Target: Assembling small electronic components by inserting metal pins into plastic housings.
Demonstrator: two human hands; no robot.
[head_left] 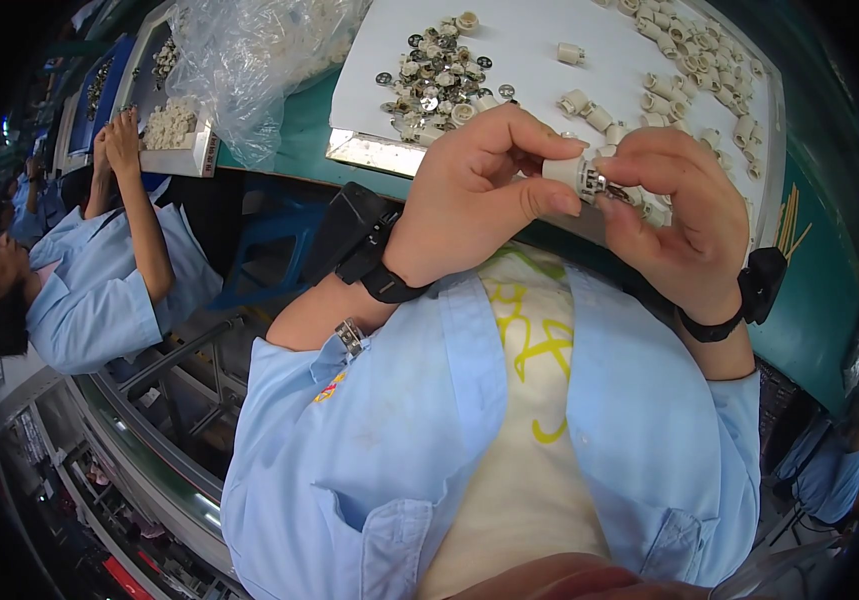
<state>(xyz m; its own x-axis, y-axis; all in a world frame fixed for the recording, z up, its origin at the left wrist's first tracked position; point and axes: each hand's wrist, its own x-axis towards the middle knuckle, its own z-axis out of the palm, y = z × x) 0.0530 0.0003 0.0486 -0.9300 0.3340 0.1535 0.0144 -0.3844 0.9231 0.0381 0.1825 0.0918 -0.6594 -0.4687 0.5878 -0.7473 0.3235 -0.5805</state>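
Note:
Over the near edge of a white tray (519, 75), my left hand (474, 190) is closed round a white ceramic lamp socket (561, 172), lying sideways between thumb and fingers. A shiny metal insert (592, 180) shows at the socket's right end. My right hand (684, 200) pinches at that metal end with thumb and forefinger; whether it holds the insert or a separate small part, I cannot tell. Beyond my left hand lies a heap of small metal and white parts (439, 75). Many similar white sockets (694, 60) lie loose toward the tray's far right.
A clear plastic bag (249, 70) lies left of the tray on the green table (299, 130). Thin wooden sticks (791, 225) rest at the right. On the left, a co-worker in a light blue shirt (99, 270) works at another tray (199, 150). A blue stool (274, 240) stands between us.

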